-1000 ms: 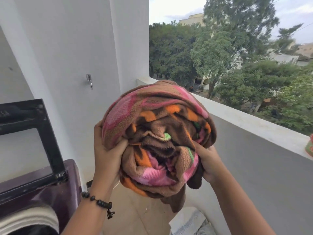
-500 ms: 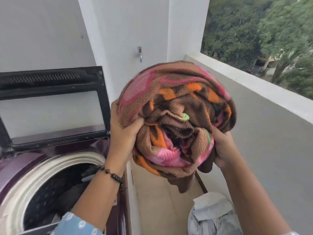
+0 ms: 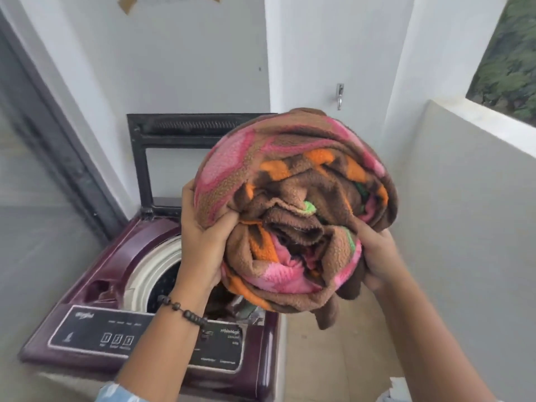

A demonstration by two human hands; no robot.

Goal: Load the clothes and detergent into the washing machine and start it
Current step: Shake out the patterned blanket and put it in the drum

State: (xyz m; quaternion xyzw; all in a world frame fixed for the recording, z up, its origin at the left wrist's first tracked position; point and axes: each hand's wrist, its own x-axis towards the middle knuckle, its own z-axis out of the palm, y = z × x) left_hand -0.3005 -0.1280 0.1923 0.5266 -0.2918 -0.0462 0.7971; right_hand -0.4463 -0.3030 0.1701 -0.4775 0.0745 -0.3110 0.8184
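Note:
A bundled brown, pink and orange fleece blanket (image 3: 295, 204) is held up between both hands, above and to the right of the drum. My left hand (image 3: 200, 242) grips its left side, thumb dug into the folds. My right hand (image 3: 377, 256) grips its lower right side. Below stands a maroon top-load washing machine (image 3: 116, 253) with its black-framed lid (image 3: 139, 158) raised. The white drum rim (image 3: 145, 274) shows; some clothes lie inside beneath my left wrist. The control panel (image 3: 121, 335) faces me.
A white wall with a metal hook (image 3: 340, 95) stands behind the machine. A grey balcony parapet (image 3: 464, 213) runs on the right, trees beyond it. A tiled floor gap (image 3: 333, 358) lies between machine and parapet. A grey door frame (image 3: 58, 134) is at left.
My view has swung left and down, so the whole washing machine and its panel are now in sight. The blanket has come over toward the drum, still gripped by both hands.

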